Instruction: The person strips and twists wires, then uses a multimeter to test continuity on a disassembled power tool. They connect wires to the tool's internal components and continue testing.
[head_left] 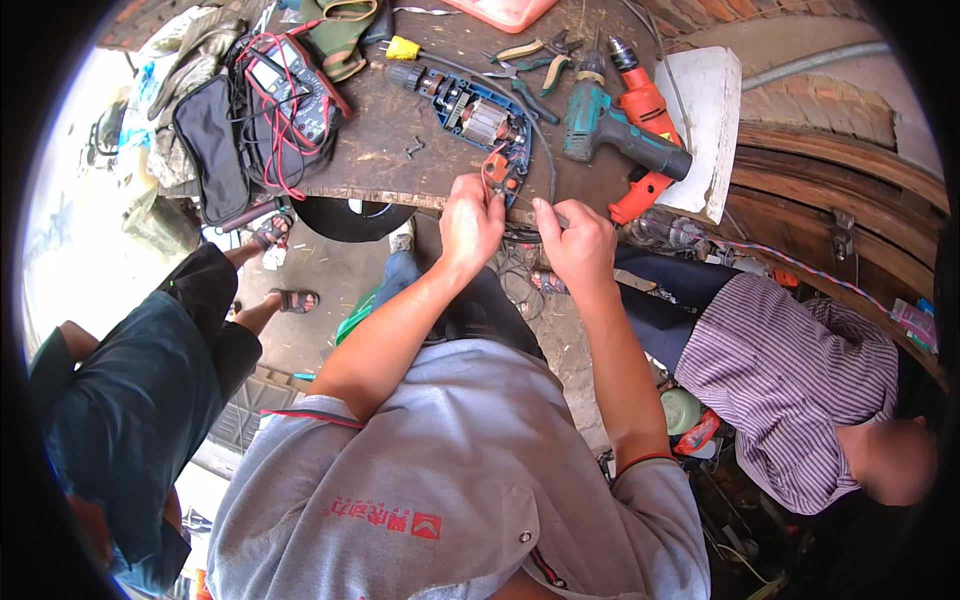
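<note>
At the table's near edge, my left hand (472,228) is closed with thumb and fingertips pinched on a thin wire. My right hand (582,245) is closed too, pinching what looks like the wire's other part; the fingertips hide most of it. Just beyond my left hand lies an opened drill (482,122) in a blue half housing, with its copper motor, gears and chuck exposed. Reddish wires (490,168) and an orange switch part (497,168) sit at its handle end. A dark cable (548,150) curves down past the drill toward my right hand.
A teal cordless drill (610,130) and an orange drill (645,105) lie at the right, by a white board (705,130). Pliers (535,75) lie behind. At the left are a multimeter (290,85) and black pouch (212,150). Other people stand left (150,400) and right (790,380).
</note>
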